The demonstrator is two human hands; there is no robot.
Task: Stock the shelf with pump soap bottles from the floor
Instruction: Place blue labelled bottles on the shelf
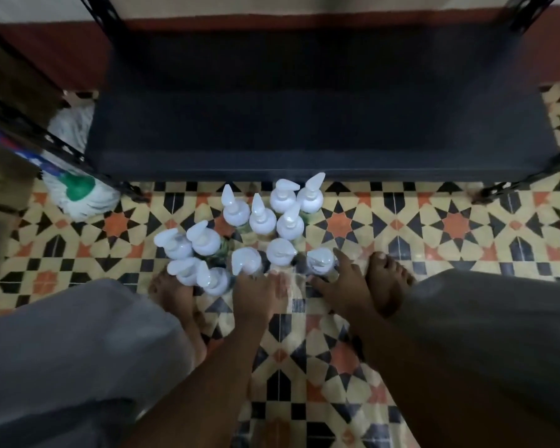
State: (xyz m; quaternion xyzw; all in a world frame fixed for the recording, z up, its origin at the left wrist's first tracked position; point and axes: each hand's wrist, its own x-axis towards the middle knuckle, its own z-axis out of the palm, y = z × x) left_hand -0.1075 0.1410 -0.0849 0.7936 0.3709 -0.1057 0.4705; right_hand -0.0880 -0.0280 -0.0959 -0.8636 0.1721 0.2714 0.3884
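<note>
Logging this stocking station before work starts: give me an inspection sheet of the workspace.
Surface: patterned tile floor; dark shelf bare, no bottles on it.
Job's things: pump soap bottles, about a dozen, upright, clustered on the floor before the shelf.
Clutter: mop head at left by the shelf leg.
Hands: left hand and right hand low at the nearest bottles; grip unclear.
Cables: nothing seen.
Surroundings: bare feet, grey trouser legs, boxes at far left.

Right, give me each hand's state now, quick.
Left hand: wrapped around a pump soap bottle, grip closing on it.
Right hand: fingers spread around another pump soap bottle, not yet lifted.
</note>
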